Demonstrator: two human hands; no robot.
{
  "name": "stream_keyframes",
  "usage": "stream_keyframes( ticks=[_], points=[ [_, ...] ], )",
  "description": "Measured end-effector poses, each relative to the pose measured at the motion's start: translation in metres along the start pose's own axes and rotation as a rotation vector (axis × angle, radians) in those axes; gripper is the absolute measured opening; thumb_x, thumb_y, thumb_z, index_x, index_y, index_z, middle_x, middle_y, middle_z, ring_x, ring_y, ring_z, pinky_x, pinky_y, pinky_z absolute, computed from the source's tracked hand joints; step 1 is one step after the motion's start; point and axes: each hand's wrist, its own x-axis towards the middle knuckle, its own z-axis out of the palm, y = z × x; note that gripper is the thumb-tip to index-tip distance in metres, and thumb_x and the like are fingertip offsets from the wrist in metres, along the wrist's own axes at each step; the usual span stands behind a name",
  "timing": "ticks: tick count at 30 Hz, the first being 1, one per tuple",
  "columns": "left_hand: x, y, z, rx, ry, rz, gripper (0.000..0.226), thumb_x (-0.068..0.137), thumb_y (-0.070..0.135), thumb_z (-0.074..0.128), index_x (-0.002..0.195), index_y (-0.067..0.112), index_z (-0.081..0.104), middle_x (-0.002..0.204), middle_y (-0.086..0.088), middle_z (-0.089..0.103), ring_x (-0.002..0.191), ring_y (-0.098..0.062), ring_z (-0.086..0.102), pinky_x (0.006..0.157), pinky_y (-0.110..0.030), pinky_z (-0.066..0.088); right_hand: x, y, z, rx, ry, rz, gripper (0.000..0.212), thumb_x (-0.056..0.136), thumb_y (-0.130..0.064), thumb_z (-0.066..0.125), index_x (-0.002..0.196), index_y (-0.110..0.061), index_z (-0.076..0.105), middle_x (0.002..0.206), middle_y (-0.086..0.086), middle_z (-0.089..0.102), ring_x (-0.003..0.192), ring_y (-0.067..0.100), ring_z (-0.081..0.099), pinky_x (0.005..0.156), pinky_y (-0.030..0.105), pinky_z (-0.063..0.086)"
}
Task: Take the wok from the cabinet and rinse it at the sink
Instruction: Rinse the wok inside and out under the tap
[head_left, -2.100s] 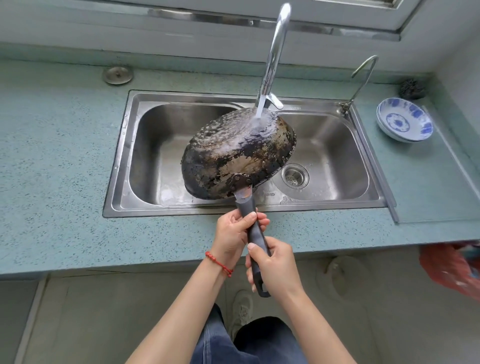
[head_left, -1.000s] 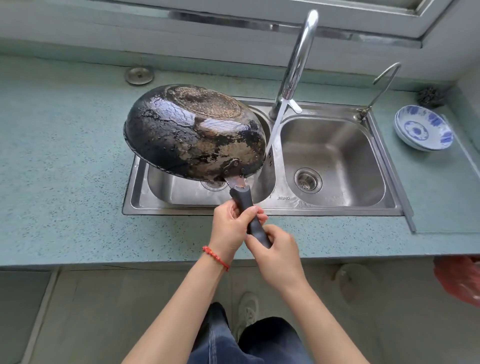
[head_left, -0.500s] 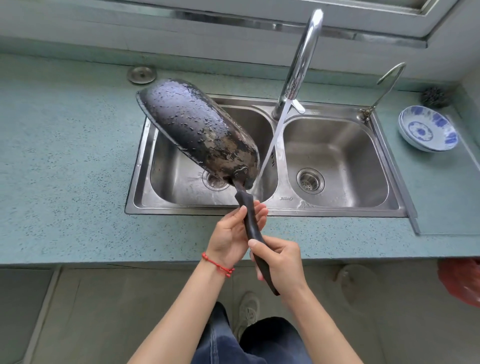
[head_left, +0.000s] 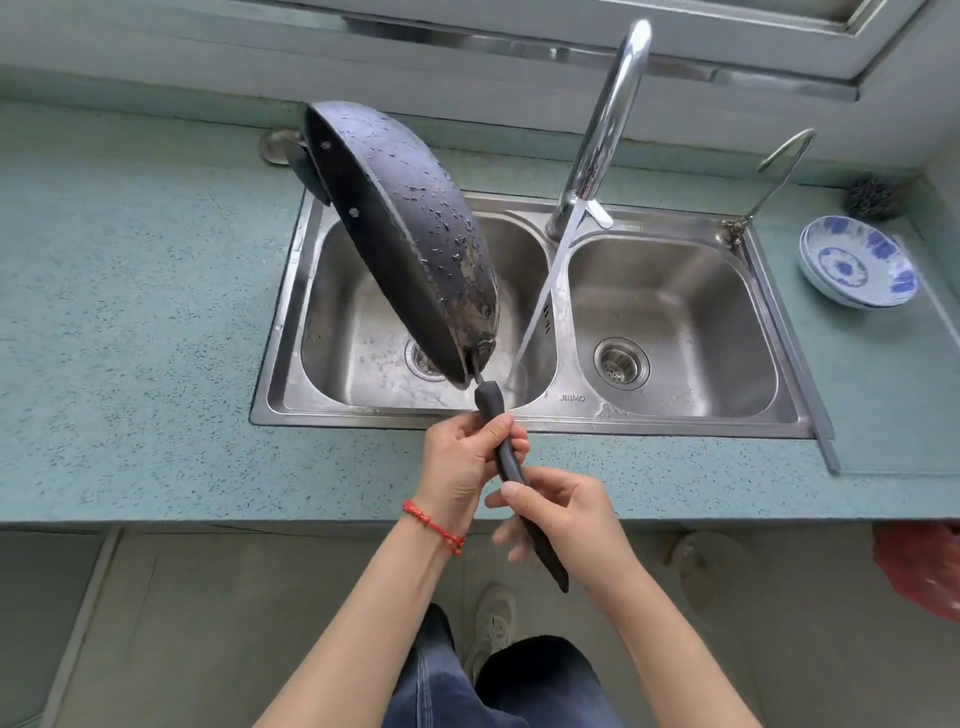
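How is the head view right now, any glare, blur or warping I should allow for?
Head view: soft even daylight, bright glare on the faucet and sink steel; wide-angle bending curves the counter edge; the wok is sharp, the red bag at the right edge blurred.

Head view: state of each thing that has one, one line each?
wok: wet, tipped on edge over the left basin, outside the stream
tap: running into the left basin
left hand: grips the wok handle near the pan
right hand: grips the handle lower down
bowls: stacked on the counter, right of the sink
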Motion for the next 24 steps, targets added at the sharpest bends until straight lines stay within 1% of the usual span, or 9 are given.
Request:
stream_keyframes(
  ticks=[2, 4, 5, 7, 9, 14, 18, 20, 24],
  points=[
    [-0.001, -0.002, 0.003, 0.086, 0.071, 0.049, 0.019, 0.083, 0.002, 0.057, 0.064, 0.000, 0.059, 0.050, 0.001, 0.062, 0.047, -0.010, 0.059, 0.049, -0.021, 0.050, -0.002, 0.001, 0.005, -0.153, 0.048, -0.028, 0.014, 0.089, -0.008, 0.053, 0.083, -0.012, 0.066, 0.074, 0.008, 0.068, 0.048, 0.009, 0.062, 0.046, 0.022, 0.050],
    [-0.003, -0.001, 0.004, 0.114, 0.111, 0.083, 0.018, 0.082, 0.001, 0.058, 0.065, -0.001, 0.057, 0.046, 0.003, 0.061, 0.046, -0.008, 0.060, 0.047, -0.019, 0.050, -0.004, 0.002, 0.009, -0.332, 0.102, -0.067, 0.021, 0.090, -0.015, 0.051, 0.075, -0.011, 0.065, 0.056, 0.002, 0.061, 0.039, 0.004, 0.052, 0.045, 0.020, 0.043],
    [-0.003, -0.001, 0.003, 0.116, 0.122, 0.092, 0.017, 0.082, 0.001, 0.058, 0.065, 0.000, 0.057, 0.045, 0.003, 0.061, 0.045, -0.007, 0.060, 0.047, -0.019, 0.049, -0.005, 0.003, 0.011, -0.352, 0.116, -0.073, 0.025, 0.090, -0.017, 0.051, 0.071, -0.008, 0.063, 0.047, -0.002, 0.055, 0.036, 0.004, 0.046, 0.044, 0.020, 0.038],
    [-0.005, -0.002, 0.002, 0.121, 0.131, 0.099, 0.016, 0.081, 0.001, 0.059, 0.065, 0.001, 0.057, 0.045, 0.003, 0.061, 0.046, -0.007, 0.060, 0.048, -0.019, 0.050, -0.004, 0.005, 0.011, -0.277, 0.101, -0.058, 0.029, 0.091, -0.015, 0.050, 0.065, -0.008, 0.059, 0.041, -0.005, 0.045, 0.035, 0.007, 0.039, 0.042, 0.021, 0.034],
    [-0.008, -0.003, -0.001, 0.130, 0.129, 0.107, 0.016, 0.080, 0.002, 0.061, 0.065, 0.003, 0.056, 0.046, 0.002, 0.062, 0.048, -0.007, 0.061, 0.049, -0.019, 0.051, -0.005, 0.006, 0.010, -0.183, 0.055, -0.047, 0.031, 0.093, -0.013, 0.046, 0.064, -0.008, 0.057, 0.041, -0.002, 0.044, 0.035, 0.009, 0.037, 0.038, 0.021, 0.032],
    [-0.012, -0.003, -0.004, 0.038, 0.082, 0.077, 0.009, 0.080, 0.003, 0.061, 0.072, 0.003, 0.058, 0.051, 0.002, 0.064, 0.052, -0.009, 0.062, 0.050, -0.019, 0.050, -0.006, 0.006, 0.009, 0.109, -0.061, -0.041, 0.027, 0.095, -0.010, 0.042, 0.075, 0.002, 0.056, 0.058, 0.002, 0.055, 0.041, 0.010, 0.042, 0.032, 0.020, 0.034],
    [-0.014, 0.000, -0.003, -0.121, 0.052, 0.001, 0.010, 0.083, 0.006, 0.057, 0.074, 0.002, 0.057, 0.053, 0.000, 0.065, 0.053, -0.009, 0.063, 0.050, -0.018, 0.051, -0.006, 0.007, 0.016, 0.298, -0.129, -0.015, 0.026, 0.084, -0.022, 0.047, 0.078, 0.001, 0.056, 0.064, 0.006, 0.058, 0.043, 0.013, 0.044, 0.032, 0.020, 0.035],
    [-0.016, 0.001, -0.004, -0.124, 0.042, 0.003, 0.011, 0.084, 0.005, 0.054, 0.075, -0.001, 0.058, 0.055, -0.001, 0.067, 0.055, -0.010, 0.065, 0.053, -0.019, 0.052, -0.006, 0.006, 0.016, 0.357, -0.150, 0.002, 0.029, 0.083, -0.024, 0.048, 0.082, 0.004, 0.055, 0.065, 0.008, 0.058, 0.044, 0.013, 0.045, 0.033, 0.020, 0.036],
    [-0.019, 0.003, -0.005, -0.072, 0.030, 0.025, 0.012, 0.084, 0.003, 0.053, 0.076, -0.003, 0.060, 0.057, -0.002, 0.069, 0.058, -0.010, 0.067, 0.054, -0.019, 0.053, -0.009, 0.003, 0.015, 0.388, -0.185, 0.015, 0.022, 0.082, -0.021, 0.052, 0.079, 0.001, 0.056, 0.066, 0.008, 0.057, 0.044, 0.013, 0.046, 0.034, 0.021, 0.039]
  ],
)
